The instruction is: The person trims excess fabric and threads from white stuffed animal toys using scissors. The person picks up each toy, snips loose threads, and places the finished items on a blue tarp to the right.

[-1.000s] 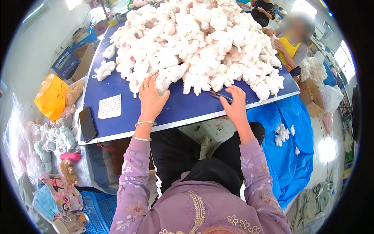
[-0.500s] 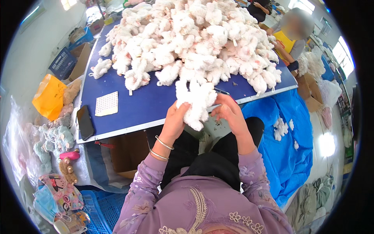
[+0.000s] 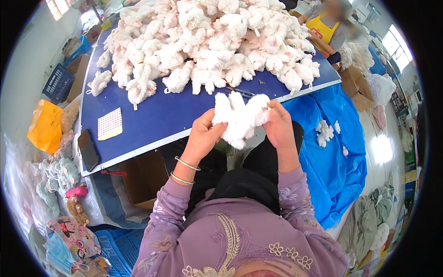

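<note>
A white plush toy [image 3: 239,121] with stubby limbs hangs between my hands, just off the table's near edge. My left hand [image 3: 206,130] grips its left side, thumb laid over the fur. On its right side, the fingers of my right hand [image 3: 279,123] pinch one limb. Beyond it, a big heap of similar white plush toys [image 3: 198,44] covers much of the blue table [image 3: 161,117]. A dark slim tool [image 3: 243,92], perhaps scissors or tweezers, lies behind the held toy, partly hidden by it.
A sticker sheet [image 3: 110,123] and a black phone [image 3: 87,150] lie at the table's left. Blue sheeting [image 3: 323,175], with a few white plush pieces, spreads at my right. An open cardboard box [image 3: 145,177] stands under the table. A person in a yellow apron [image 3: 321,30] sits at far right.
My right hand, loosely open beside the toy before, now holds its right side. The toy is spread out between both hands. The whole view has shifted slightly.
</note>
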